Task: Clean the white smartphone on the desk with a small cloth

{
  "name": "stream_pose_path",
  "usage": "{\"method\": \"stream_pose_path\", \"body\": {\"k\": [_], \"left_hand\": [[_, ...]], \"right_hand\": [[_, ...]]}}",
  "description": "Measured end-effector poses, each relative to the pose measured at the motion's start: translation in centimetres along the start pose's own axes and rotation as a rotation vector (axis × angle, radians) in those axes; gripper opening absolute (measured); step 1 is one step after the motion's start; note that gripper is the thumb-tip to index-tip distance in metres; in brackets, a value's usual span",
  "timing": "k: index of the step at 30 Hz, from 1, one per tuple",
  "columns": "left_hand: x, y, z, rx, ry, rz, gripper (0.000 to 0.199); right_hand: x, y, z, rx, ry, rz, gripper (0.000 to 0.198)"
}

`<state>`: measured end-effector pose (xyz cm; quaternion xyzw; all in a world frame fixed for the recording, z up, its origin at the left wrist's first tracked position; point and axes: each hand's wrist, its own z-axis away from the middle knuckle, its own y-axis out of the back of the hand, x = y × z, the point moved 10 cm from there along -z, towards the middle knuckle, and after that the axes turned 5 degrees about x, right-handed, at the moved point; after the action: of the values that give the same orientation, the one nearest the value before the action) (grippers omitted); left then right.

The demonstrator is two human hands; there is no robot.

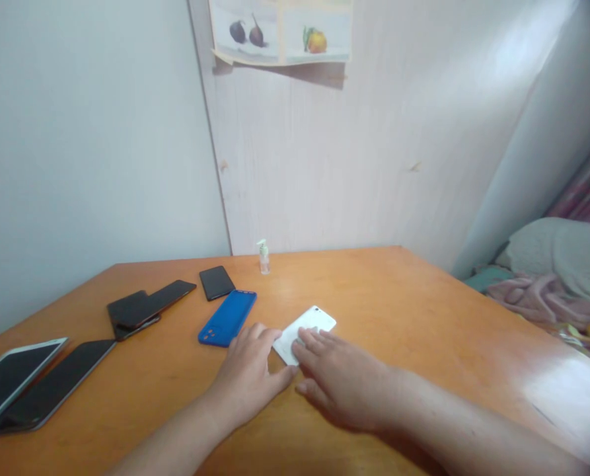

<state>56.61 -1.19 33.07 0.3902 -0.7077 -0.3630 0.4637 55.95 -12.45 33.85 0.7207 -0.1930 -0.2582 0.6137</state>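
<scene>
A white smartphone lies back up on the wooden table, its camera at the far right corner. My left hand is at its left edge, fingers on the far side and thumb by the near corner, holding it. Across the phone's middle rests my right hand, fingers pressed together and bent down onto the back. A small pale patch shows by those fingertips; I cannot make out what it is. Just left of the phone lies a blue phone case, close to my left fingers.
Behind the case lies a black phone. A small clear pump bottle stands near the back edge. On the left are stacked dark phones, another dark phone and a white-framed tablet. Bedding is beyond the right edge.
</scene>
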Motion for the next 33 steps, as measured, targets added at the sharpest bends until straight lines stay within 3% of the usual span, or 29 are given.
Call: {"method": "stream_pose_path", "body": {"k": [2,7,9,12,14,18,20,25,27,31,33], "left_hand": [[0.1,0.1,0.0,-0.001,-0.007,-0.001,0.033],[0.1,0.2,0.0,0.006,-0.002,-0.006,0.034],[0.0,0.1,0.0,0.000,0.004,-0.003,0.033],[-0.1,0.0,0.1,-0.003,0.004,0.009,0.031],[-0.1,0.0,0.1,0.001,0.002,0.012,0.032],[0.0,0.1,0.1,0.003,-0.005,-0.001,0.035],[-0.1,0.0,0.1,-0.002,-0.002,-0.002,0.033],[-0.3,-0.1,0.1,0.017,0.006,0.013,0.043],[-0.4,-0.1,0.1,0.037,0.012,0.009,0.047],[-0.9,-0.3,0.0,0.065,0.042,0.018,0.062],[-1.2,-0.5,0.0,0.077,0.063,0.026,0.068]], "right_hand": [[-0.3,0.2,-0.1,0.003,0.037,-0.026,0.051],[3.8,0.5,-0.7,0.043,-0.202,0.053,0.050],[2.7,0.4,-0.7,0.041,-0.144,0.005,0.054],[-0.8,0.3,-0.4,0.010,0.076,-0.134,0.057],[-1.1,0.2,-0.5,-0.001,0.118,-0.163,0.055],[3.2,0.1,-1.3,0.047,-0.125,-0.059,0.052],[3.6,0.2,-1.4,0.070,-0.156,-0.056,0.053],[-0.6,0.2,-1.3,0.019,0.126,-0.191,0.047],[0.5,0.0,-1.6,0.021,0.079,-0.182,0.045],[4.9,-0.8,-2.5,0.046,-0.178,-0.108,0.053],[4.3,-1.1,-2.7,0.045,-0.165,-0.115,0.056]]}}
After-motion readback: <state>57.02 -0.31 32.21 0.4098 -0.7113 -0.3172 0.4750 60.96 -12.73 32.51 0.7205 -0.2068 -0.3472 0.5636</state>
